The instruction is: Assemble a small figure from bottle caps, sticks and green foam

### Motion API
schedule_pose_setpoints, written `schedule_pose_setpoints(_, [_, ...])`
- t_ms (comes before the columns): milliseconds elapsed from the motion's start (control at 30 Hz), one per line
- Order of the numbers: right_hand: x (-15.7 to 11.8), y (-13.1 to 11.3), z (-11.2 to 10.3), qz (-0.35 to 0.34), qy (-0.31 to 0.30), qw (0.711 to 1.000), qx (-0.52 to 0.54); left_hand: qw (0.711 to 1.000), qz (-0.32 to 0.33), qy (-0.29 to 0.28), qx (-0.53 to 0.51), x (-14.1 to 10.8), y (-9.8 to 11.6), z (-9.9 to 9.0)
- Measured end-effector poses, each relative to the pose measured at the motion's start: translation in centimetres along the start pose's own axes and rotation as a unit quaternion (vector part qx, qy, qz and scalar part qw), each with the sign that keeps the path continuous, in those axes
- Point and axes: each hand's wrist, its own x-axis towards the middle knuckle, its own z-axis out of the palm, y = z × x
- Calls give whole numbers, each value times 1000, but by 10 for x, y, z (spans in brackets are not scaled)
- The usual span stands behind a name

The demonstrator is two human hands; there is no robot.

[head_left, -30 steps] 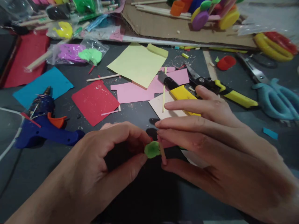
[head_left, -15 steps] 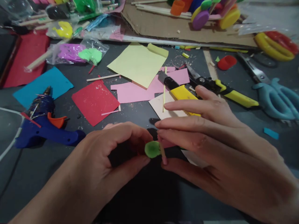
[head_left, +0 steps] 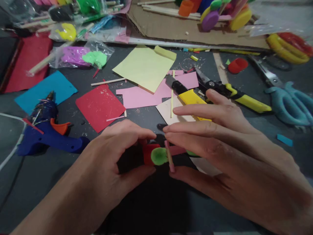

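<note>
My right hand (head_left: 215,143) pinches a narrow pink-edged strip (head_left: 170,156) between the thumb below and the fingertips above. A small round green clay piece (head_left: 158,156) adjoins the strip on its left. Behind that green piece shows a red piece (head_left: 149,152), partly covered. My left hand (head_left: 119,153) curves around these parts from the left, thumb and forefinger apart, the thumb tip close to the red piece. A pink band (head_left: 177,150) extends from the strip under my right fingers, with a bit of green beside it; the rest is hidden.
A blue glue gun (head_left: 49,130) lies left, beside red paper (head_left: 100,107) and blue paper (head_left: 46,91). Ahead are yellow paper (head_left: 146,67), pink paper (head_left: 141,97) and a yellow utility knife (head_left: 192,98). Pliers (head_left: 251,101) and blue-handled scissors (head_left: 290,104) lie right. Cardboard (head_left: 166,27) spans the back.
My left forefinger has lifted and drawn back from the green piece, so the gap to the thumb is wider. More of the red piece now shows. My right hand has barely moved.
</note>
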Motion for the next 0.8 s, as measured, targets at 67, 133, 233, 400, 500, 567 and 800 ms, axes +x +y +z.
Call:
schedule_pose_setpoints(67, [0, 0, 0, 1, -3, 1000, 0, 1000, -8, -19, 8, 2, 0, 2])
schedule_pose_setpoints(133, [-1, 1, 0, -3, -2, 1000, -2, 999, -8, -43, 7, 4, 1, 4])
schedule_pose_setpoints(233, [-1, 1, -4, -8, 4, 1000, -7, 998, 3, -58, 4, 5, 1, 7])
schedule_pose_setpoints(400, [0, -2, -15, -10, 45, 999, 5, 1000, 9, -14, -9, 4, 1, 8])
schedule_pose_setpoints(500, [1, -4, -20, 29, 98, 995, 3, 997, -17, -2, -69, 3, 4, 7])
schedule_pose_setpoints(567, [0, -3, -22, 47, 126, 991, 10, 987, -49, 0, -152, 2, 5, 5])
schedule_pose_setpoints(800, [-3, 0, -24, 55, 169, 981, 74, 900, -86, 57, -424, 4, 1, 4])
